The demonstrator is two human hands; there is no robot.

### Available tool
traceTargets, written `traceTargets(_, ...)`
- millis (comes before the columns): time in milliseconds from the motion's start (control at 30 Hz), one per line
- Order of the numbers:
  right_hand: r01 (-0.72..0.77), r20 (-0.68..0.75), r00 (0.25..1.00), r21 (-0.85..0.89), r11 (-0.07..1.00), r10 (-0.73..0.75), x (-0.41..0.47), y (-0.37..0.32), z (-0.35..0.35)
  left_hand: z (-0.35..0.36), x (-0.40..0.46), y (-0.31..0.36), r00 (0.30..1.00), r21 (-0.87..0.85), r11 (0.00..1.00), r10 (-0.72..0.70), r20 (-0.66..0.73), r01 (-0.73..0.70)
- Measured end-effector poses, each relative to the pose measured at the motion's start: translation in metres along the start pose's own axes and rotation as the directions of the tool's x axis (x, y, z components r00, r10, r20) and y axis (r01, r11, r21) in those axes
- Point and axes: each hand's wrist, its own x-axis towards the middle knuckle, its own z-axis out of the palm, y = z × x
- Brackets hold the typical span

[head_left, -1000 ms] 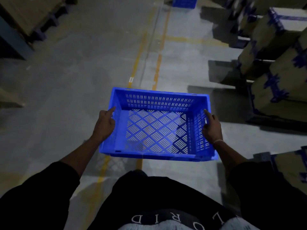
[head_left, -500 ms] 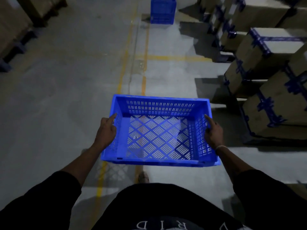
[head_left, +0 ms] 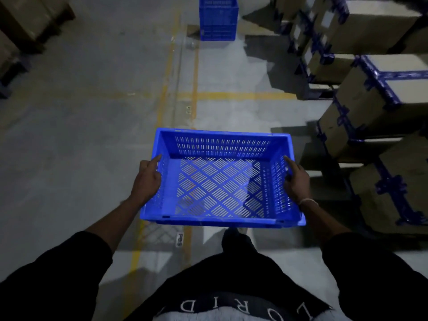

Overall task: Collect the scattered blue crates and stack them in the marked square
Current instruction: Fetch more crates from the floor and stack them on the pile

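Observation:
An empty blue slotted crate [head_left: 220, 144] hangs in front of my waist, held level above the floor. My left hand [head_left: 146, 179] grips its left wall and my right hand [head_left: 296, 181] grips its right wall, each with the index finger stretched along the rim. Far ahead on the floor stands a stack of blue crates [head_left: 218, 18], beside the yellow floor lines [head_left: 231, 96].
Cardboard boxes bound with blue tape [head_left: 375, 105] are piled along the right side of the aisle. More boxes on pallets [head_left: 27, 26] stand at the far left. A small floor label [head_left: 180, 239] lies near my feet. Grey concrete stretches ahead.
I have walked forward down the aisle carrying the crate. The stack of blue crates ahead has come closer and lower in view. Both hands keep the same hold.

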Motion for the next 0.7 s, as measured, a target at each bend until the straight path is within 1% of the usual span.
traceTargets(200,0.006,0.053,0.999,-0.026,1.0,-0.005,0.159,-0.011,-0.026,0.025,0.141,0.04,1.0,0.002,1.0,-0.026,-0.012,0.026)
traceTargets(300,-0.002,0.069,0.998,-0.02,1.0,0.003,0.231,-0.022,-0.037,0.031,0.206,0.058,0.999,0.001,0.999,-0.033,-0.034,0.033)
traceTargets(400,-0.004,0.101,0.995,-0.002,1.0,0.004,0.3,-0.029,-0.038,0.037,0.27,0.067,0.999,-0.009,0.999,-0.035,-0.026,0.035)
traceTargets(467,-0.002,0.102,0.995,0.005,1.0,0.001,0.348,-0.036,-0.035,0.039,0.317,0.069,0.998,0.002,0.999,-0.044,-0.034,0.045)
traceTargets(600,-0.025,0.077,0.997,-0.058,0.998,0.03,0.442,-0.056,-0.016,0.05,0.414,0.063,0.997,-0.001,0.998,-0.055,-0.046,0.055)
traceTargets(700,-0.009,0.041,0.999,-0.088,0.996,0.013,0.523,-0.07,0.007,0.058,0.503,0.05,0.999,0.015,1.0,-0.027,-0.037,0.027)
